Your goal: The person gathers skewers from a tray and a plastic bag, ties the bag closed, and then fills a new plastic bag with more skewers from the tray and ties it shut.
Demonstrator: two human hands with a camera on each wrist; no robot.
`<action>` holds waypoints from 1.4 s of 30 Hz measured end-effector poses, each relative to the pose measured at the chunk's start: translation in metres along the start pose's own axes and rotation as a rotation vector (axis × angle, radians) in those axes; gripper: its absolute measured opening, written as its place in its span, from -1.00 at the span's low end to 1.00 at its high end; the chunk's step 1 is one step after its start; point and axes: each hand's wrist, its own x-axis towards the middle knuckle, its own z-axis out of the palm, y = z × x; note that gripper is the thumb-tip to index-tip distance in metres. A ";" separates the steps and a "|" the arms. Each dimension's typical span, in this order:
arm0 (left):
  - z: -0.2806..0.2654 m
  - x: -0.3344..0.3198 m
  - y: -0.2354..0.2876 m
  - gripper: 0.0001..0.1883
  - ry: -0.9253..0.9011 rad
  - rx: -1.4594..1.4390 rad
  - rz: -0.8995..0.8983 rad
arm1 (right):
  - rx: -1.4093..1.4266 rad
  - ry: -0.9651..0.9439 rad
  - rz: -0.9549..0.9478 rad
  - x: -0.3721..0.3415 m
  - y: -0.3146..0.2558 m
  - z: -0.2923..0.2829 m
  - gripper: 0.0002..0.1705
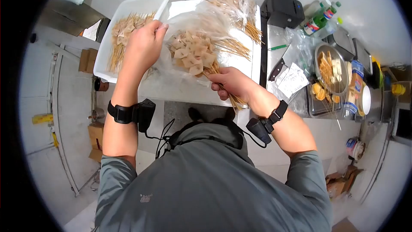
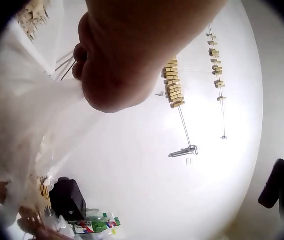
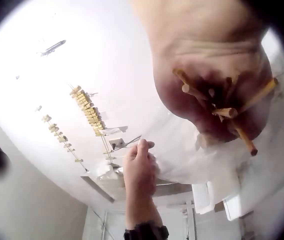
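My right hand (image 1: pixel 234 85) grips the bare stick ends of a bundle of skewers (image 1: pixel 195 53), threaded with pale, flat, folded food pieces. Several stick ends (image 3: pixel 226 113) poke out of the fist in the right wrist view. My left hand (image 1: pixel 146 43) is raised near the white tub and pinches the edge of a clear plastic bag (image 2: pixel 47 105), drawn taut from the fingers. The bag lies around the food end of the bundle. More loose sticks (image 1: pixel 234 48) lie just behind the right hand.
A white tub (image 1: pixel 165 2) at left holds more skewers. A tied bag of skewers (image 1: pixel 244 4) sits at the back of the white table. On the right counter are a black box (image 1: pixel 283 10), a knife (image 1: pixel 277 69), papers (image 1: pixel 292 80), bottles (image 1: pixel 319 21) and a metal bowl (image 1: pixel 343 83).
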 end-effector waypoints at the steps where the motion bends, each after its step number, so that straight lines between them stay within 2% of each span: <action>1: -0.002 -0.001 0.002 -0.68 0.004 -0.003 -0.005 | -0.007 0.000 0.002 0.001 -0.003 0.001 -0.82; 4: -0.005 -0.002 0.007 -0.69 -0.048 0.013 0.032 | -0.060 0.010 -0.031 0.014 -0.017 -0.002 -0.85; 6: -0.009 -0.004 -0.001 -0.71 -0.075 0.043 0.077 | -0.302 0.034 -0.182 0.033 -0.024 -0.008 -0.86; 7: -0.014 -0.004 -0.002 -0.71 -0.081 0.044 0.082 | -0.295 0.037 -0.182 0.045 -0.025 -0.012 -0.86; 9: -0.026 -0.004 -0.002 -0.72 -0.182 0.142 -0.047 | -0.541 0.179 -0.424 0.060 -0.024 -0.014 -0.84; 10: -0.026 -0.004 -0.007 -0.72 -0.184 0.145 -0.048 | -0.607 0.231 -0.477 0.064 -0.022 -0.016 -0.78; 12: -0.024 -0.005 -0.018 -0.74 -0.086 0.258 0.115 | -0.678 0.276 -0.531 0.065 -0.014 -0.005 -0.74; 13: -0.023 -0.003 -0.020 -0.74 -0.083 0.264 0.108 | -0.751 0.327 -0.591 0.068 -0.012 0.002 -0.69; 16: -0.019 0.002 -0.016 -0.76 0.005 0.245 0.112 | -0.806 0.372 -0.508 0.090 0.010 0.018 -0.61; 17: -0.020 0.001 -0.006 -0.77 0.006 0.208 0.054 | -0.870 0.423 -0.478 0.092 0.014 0.024 -0.60; 18: -0.020 0.001 -0.001 -0.78 0.007 0.171 -0.003 | -0.862 0.369 -0.427 0.097 0.014 0.028 -0.58; 22: -0.017 -0.002 -0.007 -0.78 0.024 0.139 0.009 | -0.872 0.403 -0.408 0.096 0.019 0.037 -0.66; 27: -0.016 -0.006 -0.018 -0.77 0.175 0.116 0.027 | -0.929 0.407 -0.354 0.102 0.026 0.030 -0.64; 30: -0.018 -0.009 -0.006 -0.78 0.124 0.020 -0.065 | -0.956 0.410 -0.356 0.099 0.021 0.036 -0.61; 33: -0.013 -0.015 0.006 -0.80 0.088 -0.072 -0.043 | -0.876 0.387 -0.364 0.103 0.020 0.042 -0.61; 37: -0.005 -0.019 -0.003 -0.79 0.080 -0.075 0.018 | -0.945 0.346 -0.315 0.139 0.035 0.021 -0.60; 39: -0.004 -0.023 -0.003 -0.78 0.053 -0.095 -0.091 | -0.906 0.374 -0.393 0.132 0.031 0.023 -0.57; 42: 0.003 -0.028 -0.008 -0.78 0.029 -0.158 -0.043 | -0.897 0.381 -0.429 0.111 0.016 0.039 -0.57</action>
